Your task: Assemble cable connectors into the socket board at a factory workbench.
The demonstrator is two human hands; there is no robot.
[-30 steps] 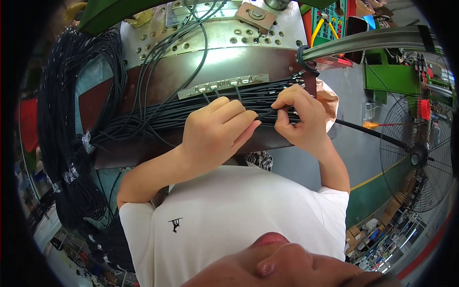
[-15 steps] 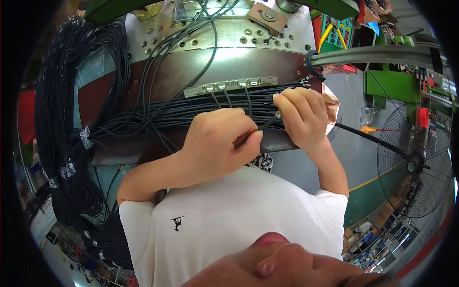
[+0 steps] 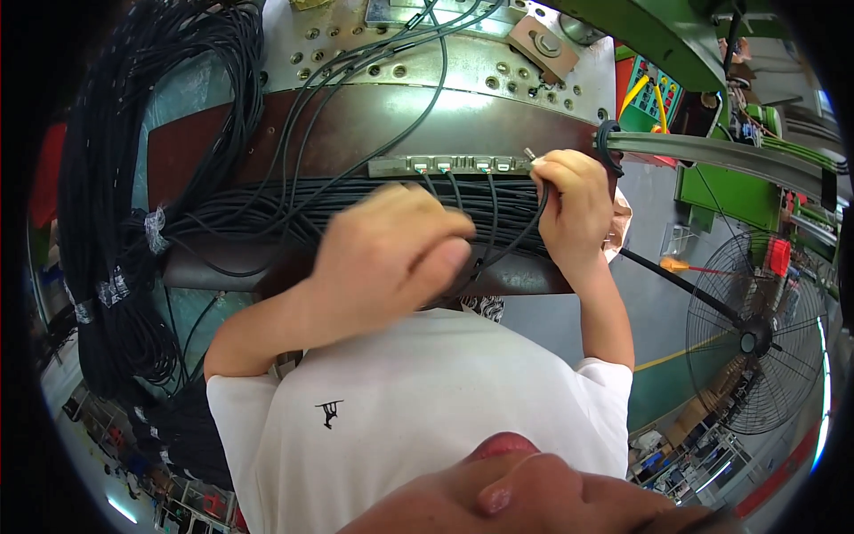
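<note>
My right hand (image 3: 576, 200) pinches a thin black cable (image 3: 541, 205) close to its end, and a small metal tip (image 3: 530, 155) sticks up past the fingers. That tip is beside the right end of a narrow metal strip (image 3: 382, 167), where several cable ends with pale connectors sit in slots. Blurred by motion, my left hand (image 3: 387, 258) is curled above the near edge of the brown board (image 3: 213, 142); its thumb and fingers are closed together, and anything between them is hidden. A bundle of black cables (image 3: 507, 214) runs across the board under both hands.
Large coils of black cable (image 3: 111, 178) hang at the left, tied with clear wrap (image 3: 156, 230). Behind the board is a metal plate (image 3: 498, 62) with holes. A metal rail (image 3: 712, 144) juts out at the right, above a caged fan (image 3: 756, 343).
My right hand has raised the cable end toward the strip's right end. My left hand has drawn left, away from the right hand. The whole view has shifted slightly.
</note>
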